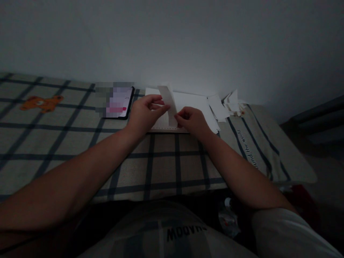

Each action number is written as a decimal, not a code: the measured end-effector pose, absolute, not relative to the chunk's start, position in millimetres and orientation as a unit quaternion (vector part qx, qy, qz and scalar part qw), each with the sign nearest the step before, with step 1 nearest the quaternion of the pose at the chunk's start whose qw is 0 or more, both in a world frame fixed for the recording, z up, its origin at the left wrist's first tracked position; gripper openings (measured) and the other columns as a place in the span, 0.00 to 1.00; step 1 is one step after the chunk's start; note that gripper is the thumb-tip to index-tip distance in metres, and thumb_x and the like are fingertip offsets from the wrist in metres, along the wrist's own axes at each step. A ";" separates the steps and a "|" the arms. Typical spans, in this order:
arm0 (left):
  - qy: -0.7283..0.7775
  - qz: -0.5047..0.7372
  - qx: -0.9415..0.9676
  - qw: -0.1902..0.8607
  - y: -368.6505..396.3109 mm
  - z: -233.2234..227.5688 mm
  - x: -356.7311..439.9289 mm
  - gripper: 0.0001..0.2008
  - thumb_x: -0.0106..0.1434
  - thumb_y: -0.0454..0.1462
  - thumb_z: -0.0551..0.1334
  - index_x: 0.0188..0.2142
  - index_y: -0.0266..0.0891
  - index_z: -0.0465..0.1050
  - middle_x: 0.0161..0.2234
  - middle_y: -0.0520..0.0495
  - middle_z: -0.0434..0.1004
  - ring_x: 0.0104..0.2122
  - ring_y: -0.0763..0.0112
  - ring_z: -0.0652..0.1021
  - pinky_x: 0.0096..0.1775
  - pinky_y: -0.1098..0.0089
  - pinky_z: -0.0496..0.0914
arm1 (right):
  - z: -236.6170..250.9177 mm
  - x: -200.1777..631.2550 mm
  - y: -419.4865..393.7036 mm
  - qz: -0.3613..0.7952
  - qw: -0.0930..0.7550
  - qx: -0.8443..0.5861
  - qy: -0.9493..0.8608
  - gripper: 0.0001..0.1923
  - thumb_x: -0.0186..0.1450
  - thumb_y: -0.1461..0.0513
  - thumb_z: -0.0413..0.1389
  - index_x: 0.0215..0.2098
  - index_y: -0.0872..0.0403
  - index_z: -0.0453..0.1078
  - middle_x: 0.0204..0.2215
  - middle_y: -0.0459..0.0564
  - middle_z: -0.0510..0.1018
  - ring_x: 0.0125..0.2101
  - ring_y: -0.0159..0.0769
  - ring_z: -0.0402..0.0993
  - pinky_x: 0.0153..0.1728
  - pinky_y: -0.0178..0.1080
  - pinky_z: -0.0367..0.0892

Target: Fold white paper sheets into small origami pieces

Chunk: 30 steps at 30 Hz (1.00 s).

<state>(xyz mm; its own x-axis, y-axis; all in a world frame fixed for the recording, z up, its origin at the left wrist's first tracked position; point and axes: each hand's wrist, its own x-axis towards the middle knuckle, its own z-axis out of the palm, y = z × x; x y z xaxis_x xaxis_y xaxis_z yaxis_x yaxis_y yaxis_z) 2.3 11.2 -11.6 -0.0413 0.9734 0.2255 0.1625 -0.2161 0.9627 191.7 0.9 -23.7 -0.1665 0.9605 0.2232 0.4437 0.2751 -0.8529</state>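
A narrow sheet of paper point(170, 100) stands raised between my hands in the head view. My left hand point(145, 111) pinches its left side between thumb and fingers. At its lower right edge, the fingertips of my right hand point(192, 120) are closed on the same paper. Beneath both hands lies a white notepad point(192, 102) with a row of small holes along its near edge. My wrists and fingers cover parts of the pad.
Left of the pad lies a phone point(119, 102) with a lit screen, partly pixelated. Loose paper pieces point(218, 107) and a folded paper stack point(233, 102) sit at the right. A checked tablecloth point(163, 168) covers the table, which meets a wall point(172, 43). A clear plastic bottle point(228, 218) shows below the edge.
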 end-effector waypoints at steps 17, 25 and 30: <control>0.471 0.523 0.562 0.435 5.1 -7.8 6.0 0.20 0.54 0.35 0.73 0.47 0.36 0.79 0.40 0.45 0.82 0.36 0.69 0.82 0.42 0.67 0.78 | -14.9 185.6 -11.4 0.249 0.363 -0.451 -0.776 0.17 0.65 0.45 0.59 0.34 0.50 0.68 0.22 0.41 0.71 0.25 0.30 0.66 0.31 0.38 0.62; 0.426 0.506 0.535 0.525 0.5 -6.0 7.8 0.18 0.54 0.38 0.73 0.45 0.37 0.79 0.39 0.45 0.83 0.40 0.64 0.83 0.44 0.63 0.78 | -19.2 187.7 3.9 0.449 0.462 -0.415 -0.643 0.28 0.56 0.43 0.66 0.47 0.47 0.65 0.36 0.45 0.79 0.37 0.34 0.76 0.38 0.37 0.71; 0.408 0.496 0.542 0.542 0.7 -6.3 5.5 0.17 0.54 0.39 0.73 0.43 0.38 0.80 0.40 0.44 0.84 0.42 0.62 0.83 0.44 0.63 0.78 | -18.3 189.0 5.7 0.502 0.443 -0.404 -0.623 0.29 0.55 0.46 0.68 0.49 0.47 0.67 0.37 0.45 0.81 0.38 0.35 0.78 0.38 0.38 0.72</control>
